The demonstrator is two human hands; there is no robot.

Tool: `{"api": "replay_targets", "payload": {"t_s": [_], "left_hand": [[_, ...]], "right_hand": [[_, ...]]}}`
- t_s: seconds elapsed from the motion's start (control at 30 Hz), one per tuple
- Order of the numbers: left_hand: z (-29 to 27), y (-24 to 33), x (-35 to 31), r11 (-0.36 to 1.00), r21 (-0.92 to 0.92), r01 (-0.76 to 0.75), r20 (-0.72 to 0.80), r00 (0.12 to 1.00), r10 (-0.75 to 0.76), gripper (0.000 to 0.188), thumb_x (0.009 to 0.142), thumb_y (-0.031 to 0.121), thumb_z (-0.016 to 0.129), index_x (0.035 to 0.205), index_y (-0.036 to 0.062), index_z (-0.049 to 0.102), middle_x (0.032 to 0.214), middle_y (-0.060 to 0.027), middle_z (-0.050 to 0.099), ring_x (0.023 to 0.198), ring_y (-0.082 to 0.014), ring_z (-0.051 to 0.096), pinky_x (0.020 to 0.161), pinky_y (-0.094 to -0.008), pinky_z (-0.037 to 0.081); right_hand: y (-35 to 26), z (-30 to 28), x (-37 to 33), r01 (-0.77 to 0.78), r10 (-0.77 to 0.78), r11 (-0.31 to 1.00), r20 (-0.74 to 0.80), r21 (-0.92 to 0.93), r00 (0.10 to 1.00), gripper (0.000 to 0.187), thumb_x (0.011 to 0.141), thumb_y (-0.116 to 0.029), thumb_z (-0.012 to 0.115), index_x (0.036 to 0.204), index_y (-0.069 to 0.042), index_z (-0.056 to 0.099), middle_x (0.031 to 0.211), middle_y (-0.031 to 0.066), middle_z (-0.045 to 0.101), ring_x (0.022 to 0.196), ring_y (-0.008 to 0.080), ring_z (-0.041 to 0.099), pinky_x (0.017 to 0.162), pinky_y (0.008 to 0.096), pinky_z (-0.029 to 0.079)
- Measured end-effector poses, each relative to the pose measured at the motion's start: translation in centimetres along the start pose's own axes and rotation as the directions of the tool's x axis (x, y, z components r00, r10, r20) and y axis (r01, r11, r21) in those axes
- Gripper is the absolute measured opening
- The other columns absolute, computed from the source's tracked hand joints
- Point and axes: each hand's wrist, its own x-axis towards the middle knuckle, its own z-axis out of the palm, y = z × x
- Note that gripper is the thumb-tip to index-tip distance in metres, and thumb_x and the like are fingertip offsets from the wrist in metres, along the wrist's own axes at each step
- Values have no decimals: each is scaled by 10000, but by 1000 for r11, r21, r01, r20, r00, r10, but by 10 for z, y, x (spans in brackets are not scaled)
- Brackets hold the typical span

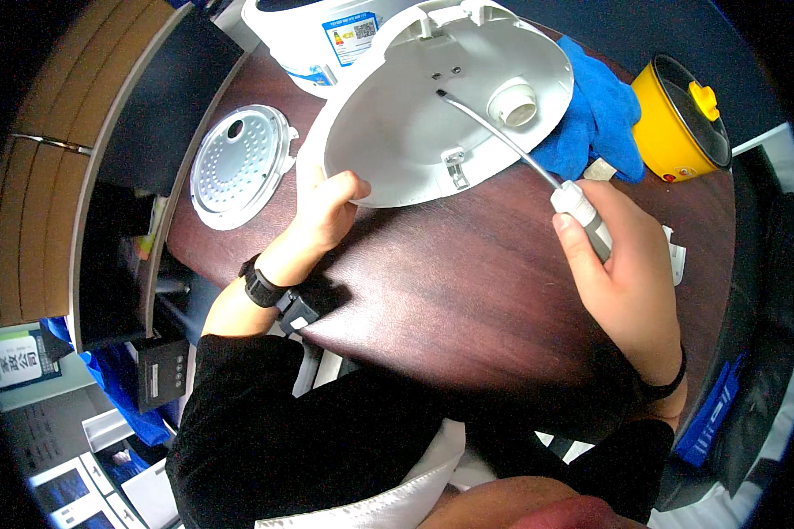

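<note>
A white plastic appliance lid (pixel 397 150) stands tilted at the table's far middle, its hollow inner side facing me. That inner side shows a round white socket, a small metal latch and a pair of dark screw holes. My left hand (pixel 326 212) is closed on the lid's near-left rim, the thumb on the inner edge. In my right hand (pixel 622 273) is a screwdriver (pixel 582 214) with a grey-and-white handle, gripped with fingers wrapped round it. Its long metal shaft reaches into the lid, the dark tip close to the screw holes; whether it touches the surface I cannot tell.
Left of the lid lies a round perforated inner plate (pixel 238 167). The white appliance body (pixel 309 40) stands behind. A blue cloth (pixel 595 115) and a yellow pot (pixel 670 128) are at the far right. A small white plastic piece (pixel 677 257) sits beyond my right hand on the dark wooden table (pixel 468 282).
</note>
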Motion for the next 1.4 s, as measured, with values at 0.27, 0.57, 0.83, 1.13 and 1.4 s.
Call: {"api": "replay_targets", "payload": {"t_s": [0.27, 0.57, 0.83, 1.13, 1.4], "left_hand": [[0, -5, -2, 997, 64, -50, -73, 996, 55, 643, 618, 87, 491, 1242, -40, 400, 1087, -102, 535, 981, -165, 508, 840, -284, 407], [-4, -11, -6, 992, 76, -101, -56, 993, 105, 619, 647, 88, 496, 1247, -29, 397, 1126, -106, 526, 1034, -182, 497, 897, -323, 387], [-4, -6, -7, 984, 150, -96, -63, 992, 107, 634, 624, 17, 470, 1252, -11, 391, 1131, -99, 517, 1049, -180, 488, 913, -321, 372], [-4, -3, -8, 986, 157, -55, -74, 995, 67, 642, 579, -23, 451, 1220, -13, 420, 1062, -76, 531, 993, -157, 489, 874, -286, 377], [-2, -3, -7, 998, 63, -19, -101, 995, 25, 634, 565, 2, 490, 1197, -16, 437, 1007, -69, 536, 933, -154, 497, 824, -282, 399]], "right_hand": [[-5, 1, 0, 33, -33, 999, -11, 10, 999, 165, 799, -128, 590, 906, -16, 533, 798, 190, 568, 739, 377, 567, 608, 406, 444], [-6, 1, -1, 31, -31, 999, -21, -13, 999, 157, 798, -125, 592, 898, -20, 533, 781, 186, 567, 722, 373, 567, 599, 412, 439], [-5, 0, 0, 62, -66, 997, -61, -53, 996, 147, 801, -121, 588, 888, -16, 532, 764, 183, 567, 699, 378, 565, 585, 417, 435], [-10, -4, -2, 26, -28, 997, -27, -66, 999, 175, 817, -127, 568, 928, 6, 546, 782, 179, 586, 709, 345, 587, 616, 374, 446], [-9, -1, -3, 48, -52, 996, -55, -68, 997, 153, 801, -121, 590, 902, -22, 534, 779, 176, 579, 700, 367, 577, 586, 408, 446]]}}
